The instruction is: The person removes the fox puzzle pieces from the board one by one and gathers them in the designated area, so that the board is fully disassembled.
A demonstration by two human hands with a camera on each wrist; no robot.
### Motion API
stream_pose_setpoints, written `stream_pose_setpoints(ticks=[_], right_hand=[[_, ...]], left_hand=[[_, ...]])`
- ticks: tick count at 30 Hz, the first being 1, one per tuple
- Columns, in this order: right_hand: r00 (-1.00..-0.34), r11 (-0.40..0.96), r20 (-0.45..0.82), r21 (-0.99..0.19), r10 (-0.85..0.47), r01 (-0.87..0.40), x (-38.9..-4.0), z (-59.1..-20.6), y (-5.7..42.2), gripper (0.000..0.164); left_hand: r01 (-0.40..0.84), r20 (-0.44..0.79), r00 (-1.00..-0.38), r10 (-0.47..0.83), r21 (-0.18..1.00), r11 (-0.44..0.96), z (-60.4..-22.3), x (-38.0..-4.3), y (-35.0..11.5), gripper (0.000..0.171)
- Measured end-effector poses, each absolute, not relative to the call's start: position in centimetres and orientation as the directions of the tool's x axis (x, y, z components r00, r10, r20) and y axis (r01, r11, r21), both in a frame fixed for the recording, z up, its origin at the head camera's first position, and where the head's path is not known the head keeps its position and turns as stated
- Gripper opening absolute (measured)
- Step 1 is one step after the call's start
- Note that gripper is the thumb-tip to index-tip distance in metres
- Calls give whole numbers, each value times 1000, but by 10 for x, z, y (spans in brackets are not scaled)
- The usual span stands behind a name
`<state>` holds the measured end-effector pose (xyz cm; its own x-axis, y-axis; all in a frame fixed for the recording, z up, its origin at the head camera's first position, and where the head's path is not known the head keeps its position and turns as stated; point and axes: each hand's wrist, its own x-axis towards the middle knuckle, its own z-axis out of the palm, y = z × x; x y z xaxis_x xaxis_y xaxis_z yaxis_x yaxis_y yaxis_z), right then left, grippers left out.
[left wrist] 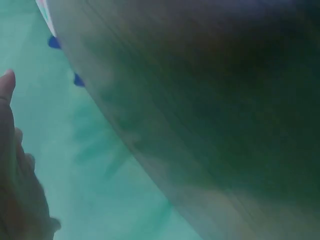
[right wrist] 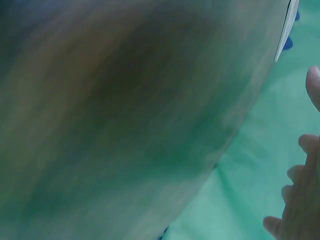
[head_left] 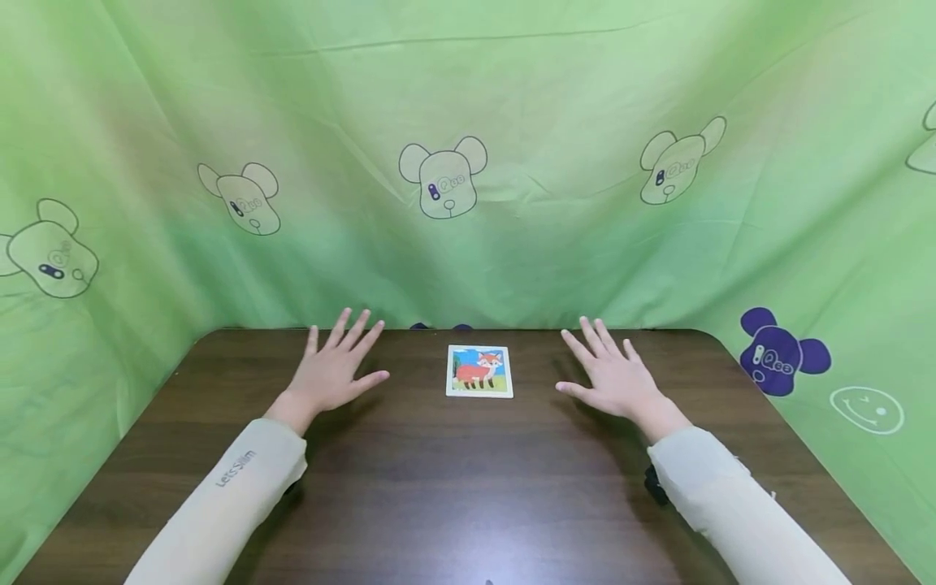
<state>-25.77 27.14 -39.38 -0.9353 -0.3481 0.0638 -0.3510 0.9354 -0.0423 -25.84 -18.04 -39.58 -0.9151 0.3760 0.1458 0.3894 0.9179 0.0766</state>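
A square picture with a white border (head_left: 479, 371) lies flat near the far edge of the table, showing an orange fox on grass under blue sky. To its left is my left hand (head_left: 332, 370), palm down with fingers spread, holding nothing. On the other side my right hand (head_left: 614, 374) is also spread, apart from the picture and holding nothing. In the left wrist view the left hand (left wrist: 20, 185) shows at the left edge. The right wrist view has the right hand (right wrist: 302, 190) at its right edge. Only a sliver of the picture (right wrist: 286, 32) appears there.
The dark brown wooden table (head_left: 468, 471) has rounded far corners. Behind and beside it hangs a green curtain (head_left: 548, 244) printed with bear-like heads. Both forearms, in pale sleeves (head_left: 227, 496), reach in from the near side.
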Motion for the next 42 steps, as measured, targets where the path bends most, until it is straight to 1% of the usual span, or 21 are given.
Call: stream_pose_setpoints(ticks=[5,10,16,26,32,42], right_hand=[[-919,916,28,-68,-394,-395,-264,-398,254,85],[-898,893,6,-106,-439,-437,-269,-401,238,82],[-872,863,-27,-159,-489,-479,-274,-403,223,79],[-854,849,-74,-182,-516,-497,-282,-408,208,80],[-850,849,-113,-210,-514,-486,-286,-410,203,81],[-848,843,-154,-292,-507,-451,-290,-411,196,80]], left_hand=[[458,97,-889,448,126,880,-392,-261,-153,82],[499,56,-866,497,153,853,-395,-265,-134,81],[520,9,-851,525,148,841,-403,-271,-119,80],[557,-39,-824,565,117,822,-409,-279,-97,74],[557,-67,-822,566,108,823,-411,-283,-85,74],[494,-116,-840,529,236,837,-410,-292,-76,77]])
